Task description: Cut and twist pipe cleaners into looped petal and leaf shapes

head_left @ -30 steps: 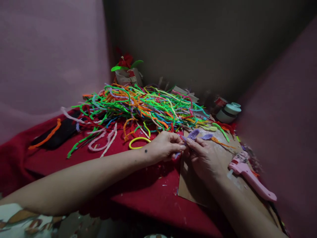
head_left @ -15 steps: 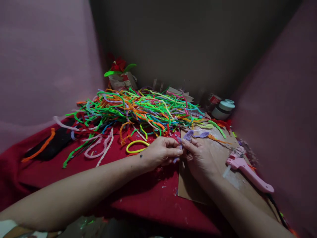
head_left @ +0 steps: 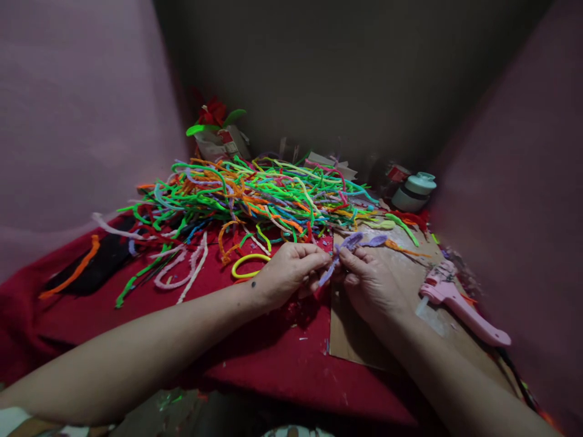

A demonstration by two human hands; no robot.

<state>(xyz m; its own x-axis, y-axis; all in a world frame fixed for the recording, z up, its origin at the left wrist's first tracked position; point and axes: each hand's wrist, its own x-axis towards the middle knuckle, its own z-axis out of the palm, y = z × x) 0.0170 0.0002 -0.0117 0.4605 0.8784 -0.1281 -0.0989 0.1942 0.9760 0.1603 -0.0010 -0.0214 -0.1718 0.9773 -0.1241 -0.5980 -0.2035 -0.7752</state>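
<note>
A fuzzy purple pipe cleaner [head_left: 330,271], bent into a looped shape at its upper end, is held between both hands. My right hand [head_left: 376,282] pinches it just below the loop with thumb and fingers. On the other side, my left hand [head_left: 296,267] is closed, its fingertips against the strip's lower part; exactly where they grip is partly hidden. Just beyond my right hand, a separate purple leaf-shaped piece [head_left: 374,241] lies on the cardboard [head_left: 348,340]. A yellow ring-shaped handle [head_left: 250,257] rests on the red cloth beside my left wrist.
A large tangle of coloured pipe cleaners [head_left: 255,188] covers the back of the red cloth [head_left: 273,364]. A pink glue gun [head_left: 464,303] lies at right on the cardboard. Behind stand a light blue bottle [head_left: 413,192] and a red flower with green leaves [head_left: 213,113]. Walls enclose both sides.
My hands have drawn slightly apart and turned, so more of the purple pipe cleaner shows between them. The camera view has shifted a little.
</note>
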